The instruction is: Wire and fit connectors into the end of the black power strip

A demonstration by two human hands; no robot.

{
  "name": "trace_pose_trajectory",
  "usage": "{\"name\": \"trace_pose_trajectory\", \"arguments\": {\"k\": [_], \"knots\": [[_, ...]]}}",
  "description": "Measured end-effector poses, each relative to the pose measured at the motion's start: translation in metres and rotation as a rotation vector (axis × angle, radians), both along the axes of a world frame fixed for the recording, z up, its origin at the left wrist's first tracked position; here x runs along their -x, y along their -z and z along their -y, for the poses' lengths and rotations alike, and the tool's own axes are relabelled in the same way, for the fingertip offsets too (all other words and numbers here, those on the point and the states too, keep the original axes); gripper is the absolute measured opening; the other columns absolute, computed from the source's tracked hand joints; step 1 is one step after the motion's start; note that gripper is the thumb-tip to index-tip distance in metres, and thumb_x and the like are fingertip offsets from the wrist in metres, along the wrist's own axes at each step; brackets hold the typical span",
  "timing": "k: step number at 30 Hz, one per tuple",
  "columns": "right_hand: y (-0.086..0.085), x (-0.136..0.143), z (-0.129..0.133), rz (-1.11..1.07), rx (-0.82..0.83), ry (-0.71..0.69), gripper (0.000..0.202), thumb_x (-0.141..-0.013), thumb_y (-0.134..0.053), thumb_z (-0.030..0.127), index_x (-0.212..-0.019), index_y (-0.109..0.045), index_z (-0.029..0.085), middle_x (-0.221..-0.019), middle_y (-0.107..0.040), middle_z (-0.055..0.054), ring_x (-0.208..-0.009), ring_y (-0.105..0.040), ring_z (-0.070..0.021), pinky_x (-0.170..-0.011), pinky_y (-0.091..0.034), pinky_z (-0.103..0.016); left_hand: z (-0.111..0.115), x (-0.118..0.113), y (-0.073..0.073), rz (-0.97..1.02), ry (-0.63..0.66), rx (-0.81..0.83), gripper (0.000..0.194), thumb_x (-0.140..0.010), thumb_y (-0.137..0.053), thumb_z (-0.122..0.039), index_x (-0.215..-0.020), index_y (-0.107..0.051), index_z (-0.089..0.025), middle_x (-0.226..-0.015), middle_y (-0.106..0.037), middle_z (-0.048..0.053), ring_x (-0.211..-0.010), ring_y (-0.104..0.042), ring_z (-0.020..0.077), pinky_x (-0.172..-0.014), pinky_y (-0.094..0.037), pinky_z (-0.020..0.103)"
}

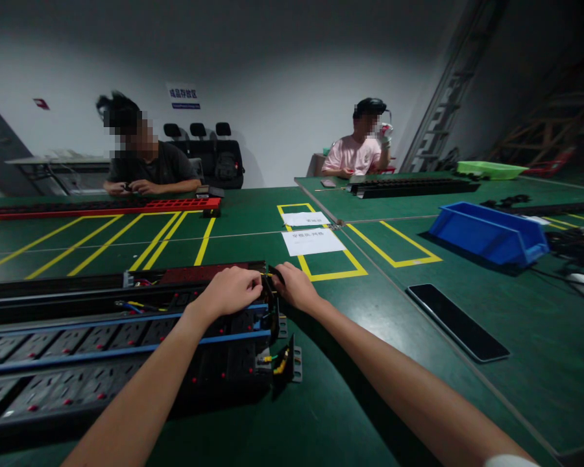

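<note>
Several long black power strips (pixel 121 334) with rows of sockets lie side by side on the green table. At the right end of the far strips, my left hand (pixel 236 287) rests on top with its fingers curled in. What those fingers pinch is hidden. Just to its right, my right hand (pixel 292 285) is closed on a small black end plate (pixel 276 275). A short yellow wire (pixel 267 274) shows between the two hands. On the nearest strip, another end plate (pixel 285 363) with a metal bracket hangs off the end by yellow-green wires.
A dark phone (pixel 457 322) lies to the right, with a blue bin (pixel 488 232) behind it. Paper sheets (pixel 313 242) sit ahead among yellow tape lines. Across the table are two people (pixel 150 165), a red rack (pixel 175 206) and a green tray (pixel 491 170).
</note>
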State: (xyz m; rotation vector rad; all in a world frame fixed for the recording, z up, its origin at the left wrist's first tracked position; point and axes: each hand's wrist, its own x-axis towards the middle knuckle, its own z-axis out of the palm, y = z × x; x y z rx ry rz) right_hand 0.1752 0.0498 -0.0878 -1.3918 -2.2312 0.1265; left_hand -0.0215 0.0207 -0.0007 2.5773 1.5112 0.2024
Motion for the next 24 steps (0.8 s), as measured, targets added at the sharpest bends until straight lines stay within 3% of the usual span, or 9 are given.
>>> {"name": "trace_pose_trajectory", "arguments": {"k": [24], "knots": [[0.0044, -0.0012, -0.0018, 0.009, -0.024, -0.009, 0.015, -0.103, -0.046, 0.027, -0.097, -0.058, 0.020, -0.095, -0.060, -0.005, -0.079, -0.057, -0.0177, -0.068, -0.035, -0.028, -0.0007, 0.0006, 0.0008, -0.013, 0.005, -0.013, 0.022, -0.089, -0.053, -0.035, -0.083, -0.070, -0.024, -0.080, -0.072, 0.003, -0.071, -0.063, 0.0190, -0.061, -0.034, 0.029]]}}
